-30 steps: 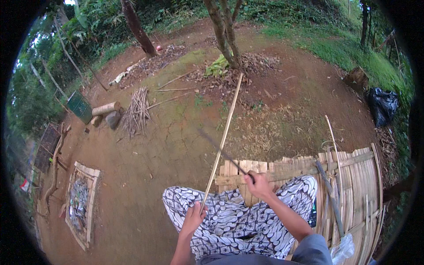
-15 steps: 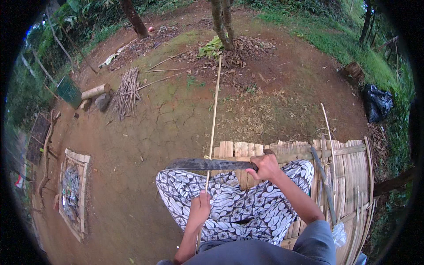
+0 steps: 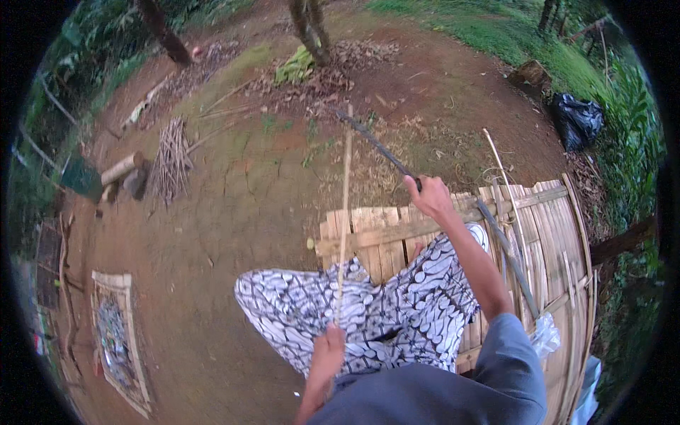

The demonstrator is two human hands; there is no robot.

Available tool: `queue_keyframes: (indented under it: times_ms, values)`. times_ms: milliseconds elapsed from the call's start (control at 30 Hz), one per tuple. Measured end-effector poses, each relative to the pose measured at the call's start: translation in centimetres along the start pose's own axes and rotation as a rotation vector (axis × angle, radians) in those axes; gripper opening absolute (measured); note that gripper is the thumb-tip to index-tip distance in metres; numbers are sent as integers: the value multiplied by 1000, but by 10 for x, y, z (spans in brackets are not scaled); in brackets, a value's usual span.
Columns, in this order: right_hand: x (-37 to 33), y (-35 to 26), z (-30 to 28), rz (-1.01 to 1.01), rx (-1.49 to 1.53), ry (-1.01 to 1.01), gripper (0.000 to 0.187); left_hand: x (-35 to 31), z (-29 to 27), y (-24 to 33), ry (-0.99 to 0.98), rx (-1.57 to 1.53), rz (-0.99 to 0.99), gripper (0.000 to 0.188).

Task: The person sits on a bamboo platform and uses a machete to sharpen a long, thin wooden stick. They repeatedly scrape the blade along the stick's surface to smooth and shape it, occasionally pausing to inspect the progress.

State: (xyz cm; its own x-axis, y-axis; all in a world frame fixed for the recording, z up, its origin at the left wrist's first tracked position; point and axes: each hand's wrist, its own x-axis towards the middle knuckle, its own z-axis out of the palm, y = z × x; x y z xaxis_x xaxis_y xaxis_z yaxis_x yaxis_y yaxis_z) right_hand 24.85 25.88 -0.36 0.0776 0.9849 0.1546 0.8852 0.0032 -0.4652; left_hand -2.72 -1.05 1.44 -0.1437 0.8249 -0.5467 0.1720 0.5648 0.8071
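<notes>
A slender pale strip is being gripped near its lower end by the closed fingers of the left hand, above patterned trousers, while a long dark knife is being clasped at its handle by the curled fingers of the right hand. The strip is being crossed near its far end by the blade, though contact cannot be told; the scene is being flanked at right by a bamboo platform.

The shirt is plain grey-blue, its right sleeve short. The white lower garment, perhaps trousers, bears dark curling figures. Left hand and right hand are bare.
</notes>
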Motion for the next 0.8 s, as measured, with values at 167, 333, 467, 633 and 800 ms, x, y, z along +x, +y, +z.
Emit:
queue_keyframes:
  times_ms: [167,333,467,633,800]
  values:
    - [-44,-2,-3,-69,231,-166,50,33,4,-47,53,333,355,44]
    - [-84,-13,34,-533,-15,-219,49,87,-17,-36,47,-215,-1,39]
    - [-115,-27,69,-735,250,11,51,150,-89,-124,-231,-504,-57,41]
    - [-130,-21,53,-701,262,-43,51,136,-50,-92,-67,-424,-134,27]
    - [-134,-38,29,-745,250,36,56,116,-18,-52,-585,-2261,-992,41]
